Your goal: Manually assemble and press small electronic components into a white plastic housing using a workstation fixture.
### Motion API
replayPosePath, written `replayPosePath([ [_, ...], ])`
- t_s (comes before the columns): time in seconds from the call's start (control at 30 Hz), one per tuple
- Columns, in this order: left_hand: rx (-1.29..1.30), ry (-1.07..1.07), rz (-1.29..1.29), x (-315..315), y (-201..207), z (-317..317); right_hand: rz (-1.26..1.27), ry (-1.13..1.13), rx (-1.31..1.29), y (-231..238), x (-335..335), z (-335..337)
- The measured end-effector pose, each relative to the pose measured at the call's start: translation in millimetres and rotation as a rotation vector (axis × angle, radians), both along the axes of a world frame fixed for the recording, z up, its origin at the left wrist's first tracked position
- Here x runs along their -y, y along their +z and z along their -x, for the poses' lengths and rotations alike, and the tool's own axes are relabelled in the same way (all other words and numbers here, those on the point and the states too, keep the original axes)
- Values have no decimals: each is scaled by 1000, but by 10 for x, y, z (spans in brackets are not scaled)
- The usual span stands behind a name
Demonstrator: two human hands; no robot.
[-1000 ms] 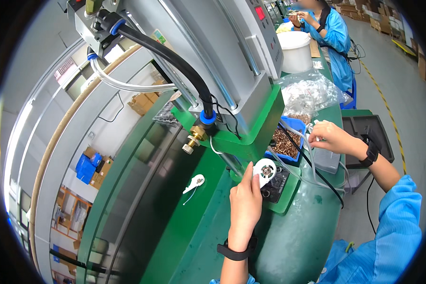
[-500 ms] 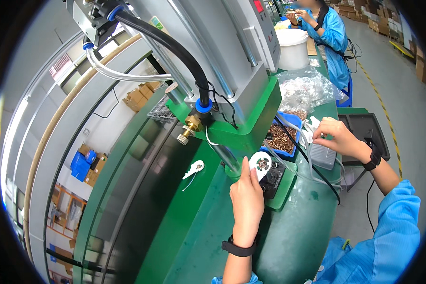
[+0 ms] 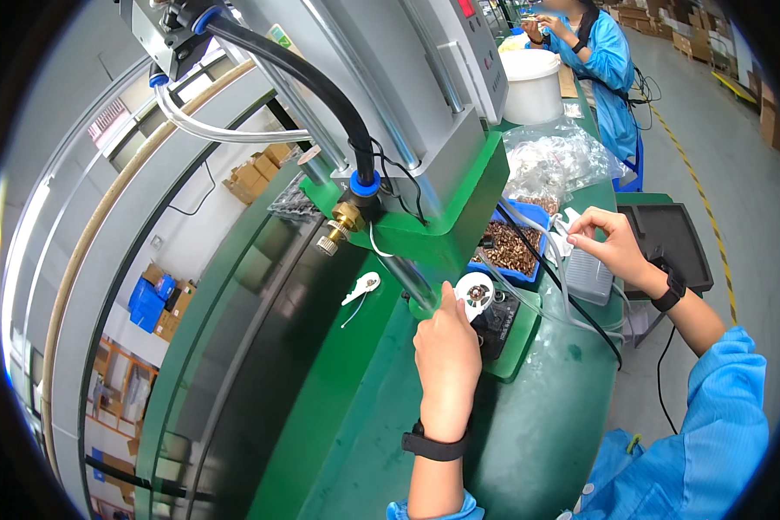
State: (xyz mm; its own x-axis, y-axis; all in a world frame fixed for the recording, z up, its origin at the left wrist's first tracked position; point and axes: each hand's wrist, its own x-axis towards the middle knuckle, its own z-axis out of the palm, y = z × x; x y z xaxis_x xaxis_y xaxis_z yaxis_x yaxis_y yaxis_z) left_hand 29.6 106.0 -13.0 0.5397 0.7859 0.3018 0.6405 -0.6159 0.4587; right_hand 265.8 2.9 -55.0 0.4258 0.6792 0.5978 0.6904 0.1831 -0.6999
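My left hand (image 3: 447, 360) grips a white plastic part (image 3: 475, 290) with a round head and a metal centre. It holds the part at the black fixture (image 3: 498, 334) on the green base of the press. My right hand (image 3: 614, 250) is closed in a pinch above a grey box-shaped unit (image 3: 590, 276), its fingertips close to a white piece (image 3: 561, 240). Whatever lies between those fingertips is too small to make out. Left of the press column, a second white part (image 3: 361, 288) with a thin pale strand lies on the green surface.
The green and grey press (image 3: 446, 234) with hoses rises over the bench. Behind the fixture stands a blue tray (image 3: 511, 251) of small copper-coloured pieces, with clear plastic bags (image 3: 555, 165) and a white bucket (image 3: 531, 87) beyond. Cables (image 3: 572, 303) cross the bench. Another person (image 3: 611, 78) works farther back.
My right hand has shifted slightly up and left, its fingers closing together. My left hand stays at the fixture with the white part. The view has moved a little.
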Motion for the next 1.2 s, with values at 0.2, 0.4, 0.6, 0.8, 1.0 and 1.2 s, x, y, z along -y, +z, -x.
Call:
replayPosePath([
  [0.2,-175,152,7,143,97,-99,48,13,-151,-192,-24,-22],
  [0.4,-145,31,45,14,86,-6,-35,217,-566,-394,-116,-42],
  [0.6,59,-89,174,-139,-62,116,89,36,-319,-547,-49,-8],
  [0.8,297,-355,485,-282,-167,290,115,39,-237,-571,-88,13],
  [1.0,224,-371,547,-238,-76,357,148,15,-250,-572,-87,22],
  [1.2,133,-337,440,-164,21,369,63,157,-480,-530,-123,-31],
])
